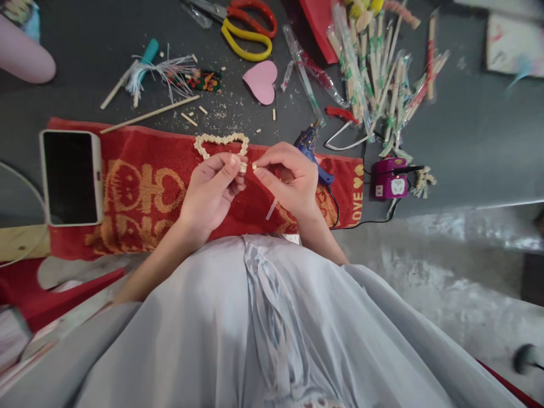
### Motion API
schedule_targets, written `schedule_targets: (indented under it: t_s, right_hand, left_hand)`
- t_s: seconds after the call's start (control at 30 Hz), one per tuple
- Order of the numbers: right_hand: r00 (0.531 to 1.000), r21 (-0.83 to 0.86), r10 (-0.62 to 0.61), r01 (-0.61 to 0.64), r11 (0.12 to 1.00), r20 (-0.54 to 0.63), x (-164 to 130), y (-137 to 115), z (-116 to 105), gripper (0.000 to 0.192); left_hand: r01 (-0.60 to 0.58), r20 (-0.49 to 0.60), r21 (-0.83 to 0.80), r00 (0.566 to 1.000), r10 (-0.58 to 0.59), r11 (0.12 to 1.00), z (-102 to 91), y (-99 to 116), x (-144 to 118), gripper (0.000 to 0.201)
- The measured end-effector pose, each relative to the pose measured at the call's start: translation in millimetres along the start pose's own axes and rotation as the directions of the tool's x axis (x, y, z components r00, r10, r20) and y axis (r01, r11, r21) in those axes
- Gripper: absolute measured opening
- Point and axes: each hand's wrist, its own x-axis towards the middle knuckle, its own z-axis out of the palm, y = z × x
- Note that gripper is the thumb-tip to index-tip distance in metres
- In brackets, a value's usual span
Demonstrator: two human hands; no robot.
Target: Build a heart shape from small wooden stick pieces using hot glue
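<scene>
My left hand (212,190) pinches the lower right end of a heart-shaped outline made of small pale wooden pieces (221,141), held over a red towel (144,192). My right hand (289,178) holds a tiny pale wood piece (255,166) at its fingertips, right next to the heart's end. A thin clear stick (272,208) pokes out below the right hand. A blue glue gun (312,148) lies just behind the right hand on the towel.
A phone (71,177) lies on the towel's left end. Scissors (244,25), a pink paper heart (261,81), a heap of wrapped chopsticks (378,68), loose sticks (148,115) and a purple socket (389,178) lie on the dark floor. My grey skirt (263,323) fills the foreground.
</scene>
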Motion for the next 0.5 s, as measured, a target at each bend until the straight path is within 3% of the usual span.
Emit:
schedule_targets:
  t_s: [0.17, 0.37, 0.5]
  right_hand:
    - [0.998, -0.027, -0.045, 0.044, 0.999, -0.043, -0.3, -10.0, 2.4, 0.013]
    - [0.998, -0.106, 0.065, -0.066, 0.992, -0.018, -2.7, -10.1, 3.9, 0.016]
    - [0.998, -0.078, 0.053, -0.054, 0.995, -0.017, -2.4, -10.9, 2.7, 0.015]
  left_hand:
    - [-0.002, 0.012, -0.035, 1.0, 0.002, 0.999, 1.6, -0.7, -1.2, 0.021]
    - [-0.024, 0.011, -0.024, 1.0, 0.024, 0.999, 1.9, -1.3, -2.8, 0.018]
    - [-0.04, -0.002, 0.004, 0.999, 0.04, 0.999, 1.6, -1.0, -3.8, 0.017]
